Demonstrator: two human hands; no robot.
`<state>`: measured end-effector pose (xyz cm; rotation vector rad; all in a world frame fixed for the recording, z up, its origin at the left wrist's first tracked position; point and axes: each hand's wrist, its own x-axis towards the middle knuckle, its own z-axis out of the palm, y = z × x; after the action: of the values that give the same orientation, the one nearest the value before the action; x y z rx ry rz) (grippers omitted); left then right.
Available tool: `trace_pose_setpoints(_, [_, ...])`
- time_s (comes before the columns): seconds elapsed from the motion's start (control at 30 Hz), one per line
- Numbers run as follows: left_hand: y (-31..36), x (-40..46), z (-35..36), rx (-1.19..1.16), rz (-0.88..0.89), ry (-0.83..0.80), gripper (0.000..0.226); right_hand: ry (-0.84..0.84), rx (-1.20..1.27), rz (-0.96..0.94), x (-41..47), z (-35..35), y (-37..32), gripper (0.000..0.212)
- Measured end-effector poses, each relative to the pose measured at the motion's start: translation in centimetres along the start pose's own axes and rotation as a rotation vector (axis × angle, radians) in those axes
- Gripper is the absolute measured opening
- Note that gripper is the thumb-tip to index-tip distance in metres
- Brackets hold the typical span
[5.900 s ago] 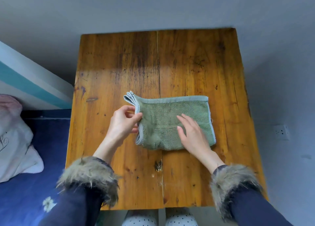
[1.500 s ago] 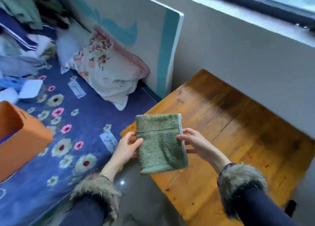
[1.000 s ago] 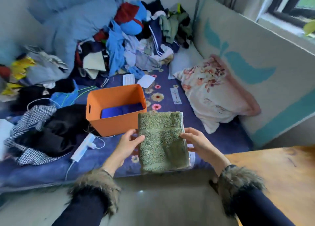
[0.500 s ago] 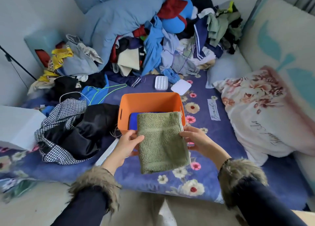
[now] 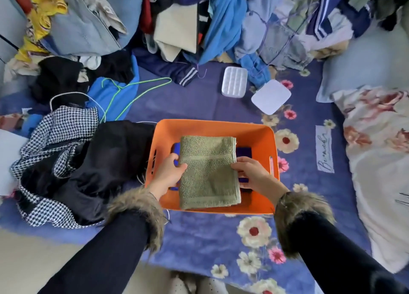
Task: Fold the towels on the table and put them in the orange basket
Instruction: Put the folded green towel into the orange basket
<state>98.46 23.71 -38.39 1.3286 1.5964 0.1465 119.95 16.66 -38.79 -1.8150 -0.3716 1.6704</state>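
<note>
The folded green towel (image 5: 209, 172) is in my two hands, held flat over the orange basket (image 5: 212, 128), its far edge over the middle of the basket and its near edge hanging over the basket's near rim. Whether its underside already touches what lies below I cannot tell. My left hand (image 5: 169, 173) pinches the towel's left edge, thumb on top and fingers curled underneath; my right hand (image 5: 252, 172) grips the right edge the same way, thumb over the hemmed border, fingers closed beneath. Under the towel, inside the basket, a dark blue folded cloth (image 5: 243, 153) shows at both sides. Both my wrists come out of fur-trimmed cuffs (image 5: 137, 207) on dark sleeves. The basket stands on a blue flowered bedsheet (image 5: 199, 234), close to the bed's near edge. Touching the basket's left wall lies a black garment (image 5: 110, 160) with a houndstooth piece (image 5: 64, 129) just beyond it. Past the basket's far rim, on the sheet, sit a white ridged box (image 5: 234, 82) and a white square pad (image 5: 271, 96), and a green wire hanger (image 5: 132, 90) lies towards the far left. A heap of mixed clothes (image 5: 199, 16) fills the far side of the bed, and a floral pillow (image 5: 380, 152) rests along the right edge.
</note>
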Motion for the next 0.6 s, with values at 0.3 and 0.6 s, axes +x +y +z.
trace_pose_setpoints(0.3, [-5.1, 10.1, 3.7, 0.409, -0.107, 0.02, 0.034, 0.05, -0.001, 0.175, 12.2, 3.0, 4.6, 0.013])
trace_pose_setpoints(0.6, [-4.9, 14.0, 4.1, 0.55, -0.081, 0.126, 0.029, 0.093, -0.027, 0.147, 17.5, 5.4, 4.9, 0.011])
